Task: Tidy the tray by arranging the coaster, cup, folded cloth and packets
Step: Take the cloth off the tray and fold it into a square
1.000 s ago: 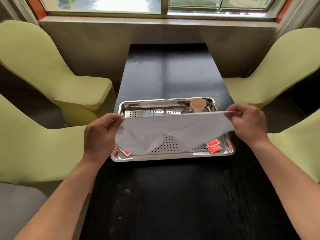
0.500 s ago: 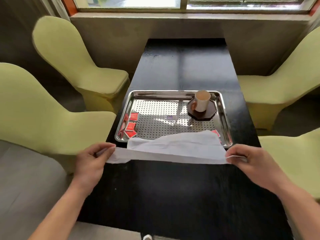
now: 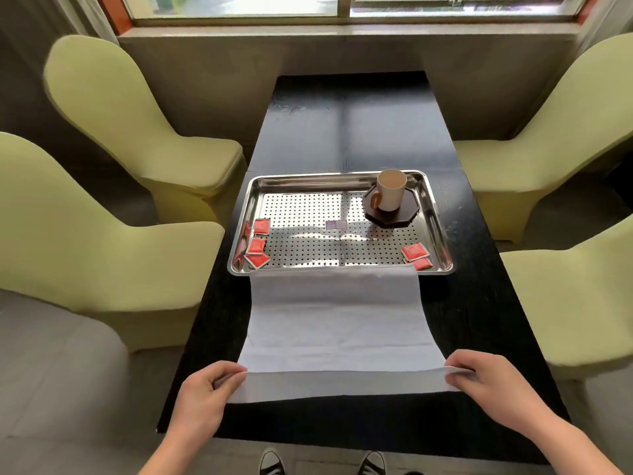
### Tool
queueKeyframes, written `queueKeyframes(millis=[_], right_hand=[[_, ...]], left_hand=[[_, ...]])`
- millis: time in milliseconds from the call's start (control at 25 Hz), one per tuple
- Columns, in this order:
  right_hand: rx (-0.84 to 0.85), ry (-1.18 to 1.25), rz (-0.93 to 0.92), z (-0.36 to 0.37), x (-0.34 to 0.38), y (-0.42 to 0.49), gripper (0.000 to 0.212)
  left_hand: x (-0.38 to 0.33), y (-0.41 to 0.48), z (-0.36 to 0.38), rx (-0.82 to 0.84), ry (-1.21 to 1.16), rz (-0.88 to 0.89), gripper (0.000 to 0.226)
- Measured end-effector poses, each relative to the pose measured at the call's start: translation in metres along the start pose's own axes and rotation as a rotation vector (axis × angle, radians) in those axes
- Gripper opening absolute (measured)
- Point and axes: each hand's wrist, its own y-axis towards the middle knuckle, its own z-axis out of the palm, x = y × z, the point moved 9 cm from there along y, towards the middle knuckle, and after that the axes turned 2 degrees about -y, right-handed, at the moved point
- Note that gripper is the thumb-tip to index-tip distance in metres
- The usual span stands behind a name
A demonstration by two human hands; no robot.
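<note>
A white cloth (image 3: 337,323) lies spread flat on the black table, its far edge touching the steel tray (image 3: 442,221). My left hand (image 3: 202,395) pinches its near left corner and my right hand (image 3: 493,382) pinches its near right corner. In the tray's far right corner a cream cup (image 3: 390,190) stands on a dark octagonal coaster (image 3: 404,216). Red packets (image 3: 257,243) lie at the tray's left edge, and two more red packets (image 3: 416,256) sit at its near right corner.
The black table (image 3: 349,125) runs from me to the window wall. Yellow-green chairs (image 3: 113,132) stand on both sides of it. A small purple sticker (image 3: 335,224) marks the tray's middle. My shoes show below the table's near edge.
Both hands pulled the cloth off the tray toward me and lowered it flat onto the table. The cup, coaster and packets are now uncovered.
</note>
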Motion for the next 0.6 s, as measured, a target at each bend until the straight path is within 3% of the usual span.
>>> queueKeyframes(millis=[320, 600], right_hand=[[-0.003, 0.082, 0.108, 0.024, 0.006, -0.025, 0.018], [-0.166, 0.255, 0.226, 0.024, -0.018, 0.016, 0.008]], left_hand=[[0.025, -0.005, -0.012, 0.071, -0.033, 0.002, 0.013], [0.047, 0.024, -0.008, -0.103, -0.331, -0.179, 0.016]])
